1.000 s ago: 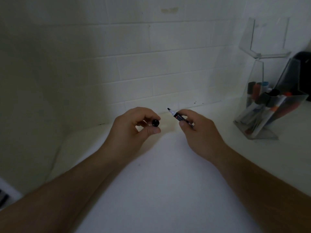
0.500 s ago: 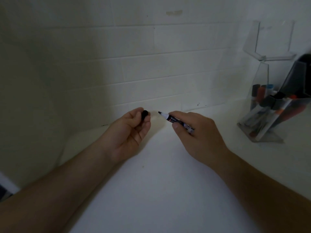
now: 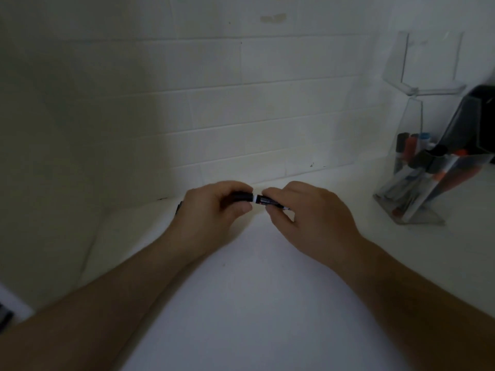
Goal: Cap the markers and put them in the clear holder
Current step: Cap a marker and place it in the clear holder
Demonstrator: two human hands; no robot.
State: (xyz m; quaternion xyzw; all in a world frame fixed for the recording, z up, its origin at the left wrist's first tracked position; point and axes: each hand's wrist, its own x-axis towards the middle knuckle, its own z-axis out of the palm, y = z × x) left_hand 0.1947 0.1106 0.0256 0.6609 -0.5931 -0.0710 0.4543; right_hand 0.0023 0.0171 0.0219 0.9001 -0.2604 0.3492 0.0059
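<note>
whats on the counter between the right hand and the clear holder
Nothing shows there in the head view: between the right hand, which grips the marker, and the clear holder lies only bare white counter.

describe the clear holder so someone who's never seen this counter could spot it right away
Follow the white counter to its far right end, against the tiled wall. There stands the clear holder, a see-through slanted box of capped markers; unlike the dark object behind it, you see straight through it.

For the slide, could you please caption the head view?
Left hand presses black cap onto marker held by right hand, clear holder at right.
</note>
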